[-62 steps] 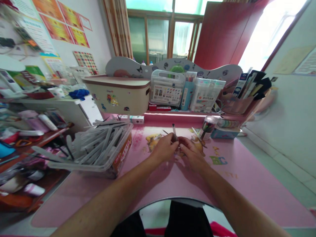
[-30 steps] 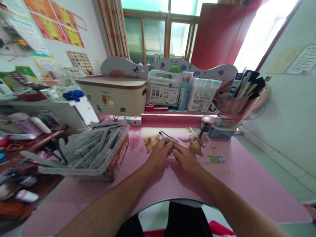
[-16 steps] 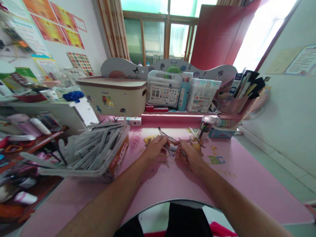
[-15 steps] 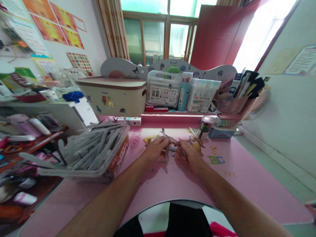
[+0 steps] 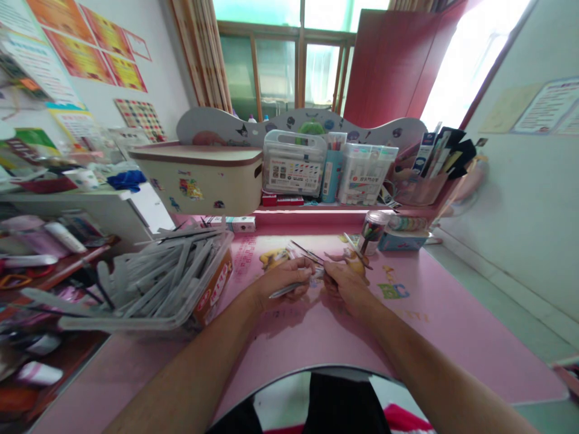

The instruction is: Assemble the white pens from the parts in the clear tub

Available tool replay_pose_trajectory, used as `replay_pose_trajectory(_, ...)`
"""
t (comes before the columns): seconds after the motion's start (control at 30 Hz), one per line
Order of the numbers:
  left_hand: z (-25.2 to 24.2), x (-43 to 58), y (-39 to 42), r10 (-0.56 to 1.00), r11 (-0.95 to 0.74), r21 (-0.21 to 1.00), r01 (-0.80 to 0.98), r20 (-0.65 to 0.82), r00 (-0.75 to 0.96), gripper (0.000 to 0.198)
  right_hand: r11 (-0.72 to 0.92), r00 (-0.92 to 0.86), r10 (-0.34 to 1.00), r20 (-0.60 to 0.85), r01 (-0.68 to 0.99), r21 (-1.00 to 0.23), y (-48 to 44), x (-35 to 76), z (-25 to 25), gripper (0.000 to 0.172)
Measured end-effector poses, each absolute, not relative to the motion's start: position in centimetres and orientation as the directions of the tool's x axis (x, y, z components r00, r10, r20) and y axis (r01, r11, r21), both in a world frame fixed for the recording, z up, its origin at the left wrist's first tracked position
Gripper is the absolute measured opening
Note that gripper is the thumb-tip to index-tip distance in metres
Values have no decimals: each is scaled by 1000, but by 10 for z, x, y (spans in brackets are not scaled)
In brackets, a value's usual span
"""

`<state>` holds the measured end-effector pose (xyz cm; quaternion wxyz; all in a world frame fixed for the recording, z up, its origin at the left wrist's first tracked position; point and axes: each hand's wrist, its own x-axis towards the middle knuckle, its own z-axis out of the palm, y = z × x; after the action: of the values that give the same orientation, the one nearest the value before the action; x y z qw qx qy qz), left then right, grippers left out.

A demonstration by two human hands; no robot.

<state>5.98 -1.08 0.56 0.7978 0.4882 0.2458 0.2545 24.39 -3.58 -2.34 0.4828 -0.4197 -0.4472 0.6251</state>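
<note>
Above the pink desk point(image 5: 289, 343), my left hand point(image 5: 286, 278) is closed on a slim grey pen point(image 5: 287, 290), which points toward the lower left. Close by on the right, my right hand point(image 5: 342, 282) has its fingers curled together, and what they grip is hidden. Between the two hands is a small whitish, see-through piece point(image 5: 319, 273), only partly visible. Thin dark sticks point(image 5: 307, 252) show just beyond the fingertips; whether they lie on the desk or are held I cannot tell. A clear plastic bin point(image 5: 181, 319) full of slim items in clear sleeves stands left of my left hand.
A jar of pens point(image 5: 374, 232) and a blue box point(image 5: 404, 241) stand at the back right. On the shelf are a cream storage box point(image 5: 199, 184), a clear marker case point(image 5: 294, 166), another marker box point(image 5: 367, 175) and a pink holder point(image 5: 418, 185).
The pen in my left hand has swung from nearly upright to lying low across the hand, pointing lower left. Both hands remain close together. The view has shifted slightly.
</note>
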Motion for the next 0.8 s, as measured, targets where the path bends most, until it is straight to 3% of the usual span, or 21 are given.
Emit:
replay_pose_trajectory(0.1, 6, 62, -10, 726, 421, 839, -346, -83, 682, 19, -240, -190, 964, -186, -322, -916, -34, 244, -20, 48)
replay_pose_trajectory(0.17, 5, 64, -9, 785, 399, 813, -424, -63, 616, 31, -272, -167, 960, -224, -382, -883, -32, 244, -19, 48)
replay_pose_trajectory(0.23, 2, 68, -9, 833, 336, 840, -427, -54, 550, 37, -250, -148, 967, -206, -409, -878, -31, 245, -20, 47)
replay_pose_trajectory(0.37, -6, 74, -9, 917, 220, 897, -384, -56, 395, 26, -159, -128, 985, -117, -394, -905, -33, 243, -21, 43)
replay_pose_trajectory(0.47, -8, 77, -9, 922, 283, 859, -427, -120, 369, 25, -110, -114, 991, -71, -385, -916, -37, 241, -19, 33)
replay_pose_trajectory(0.57, -6, 76, -10, 912, 334, 830, -446, -165, 376, 21, -109, -118, 991, -68, -386, -916, -38, 239, -19, 34)
replay_pose_trajectory(0.8, -4, 76, -9, 922, 298, 856, -423, -142, 361, 17, -85, -61, 995, -73, -233, -969, -36, 239, -24, 37)
